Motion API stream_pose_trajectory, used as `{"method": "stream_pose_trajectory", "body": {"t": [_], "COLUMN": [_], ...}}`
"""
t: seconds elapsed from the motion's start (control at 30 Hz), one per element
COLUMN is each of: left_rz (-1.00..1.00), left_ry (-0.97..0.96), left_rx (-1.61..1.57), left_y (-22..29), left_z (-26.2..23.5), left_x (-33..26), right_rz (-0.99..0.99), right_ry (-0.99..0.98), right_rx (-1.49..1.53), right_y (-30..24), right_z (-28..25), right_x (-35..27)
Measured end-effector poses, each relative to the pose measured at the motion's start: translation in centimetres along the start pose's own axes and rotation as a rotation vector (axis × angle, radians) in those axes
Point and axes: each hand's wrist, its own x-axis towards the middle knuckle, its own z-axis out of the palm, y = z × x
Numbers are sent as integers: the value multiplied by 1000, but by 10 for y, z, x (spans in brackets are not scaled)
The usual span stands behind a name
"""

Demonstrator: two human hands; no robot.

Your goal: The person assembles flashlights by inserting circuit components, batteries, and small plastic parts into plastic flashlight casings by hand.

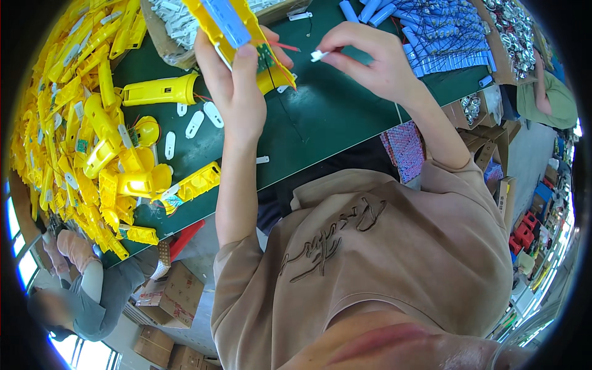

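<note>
My left hand point(240, 83) is closed around a yellow plastic housing point(253, 26), raised over the green table. A blue cylindrical battery point(226, 22) lies inside this housing, with my thumb at its lower end. Below it sits a small green circuit board point(265, 58), and red wires point(281, 45) stick out toward the right. My right hand point(377, 61) pinches a small white piece point(318, 55) between thumb and fingertips, just apart from the wire ends. Its exact kind is too small to make out. A yellow tube-shaped casing point(159, 91) rests on the table left of my left hand.
Yellow casings point(58, 142) are heaped across the left side. White oval plates point(195, 124) lie loose nearby. A box of white parts point(171, 24) stands at the back, blue batteries point(441, 34) at the back right beside shiny metal parts point(513, 37). Co-workers are at left point(102, 299) and right point(546, 95).
</note>
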Motion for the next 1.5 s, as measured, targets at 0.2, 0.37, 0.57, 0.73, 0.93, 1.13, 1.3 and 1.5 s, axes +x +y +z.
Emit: {"method": "stream_pose_trajectory", "body": {"t": [0.2, 0.37, 0.57, 0.73, 0.93, 1.13, 1.3, 1.5], "left_rz": [16, 28, 33, 37, -63, -149, -220, -258], "left_ry": [-222, -359, -291, -255, -297, -299, -337, -385], "left_rx": [-90, -29, 383, 536, 552, 328, 256, 237], "left_y": [2, -9, -18, -19, -15, -8, -3, -8], "left_z": [8, 17, 22, 20, 21, 24, 26, 23], "left_x": [-14, -21, -23, -21, -21, -22, -22, -17], "right_rz": [-117, 221, 561, 565, 364, 294, 399, 411], "right_ry": [74, 280, 201, 278, 167, 250, 220, 75], "right_rx": [-80, 572, 613, 638, 438, 179, 215, 79], "right_y": [-29, -2, -3, -13, 0, 2, -3, -8], "right_z": [-38, -39, -42, -32, -27, -23, -29, -44], "right_x": [9, 11, 28, 35, 33, 32, 36, 46]}}
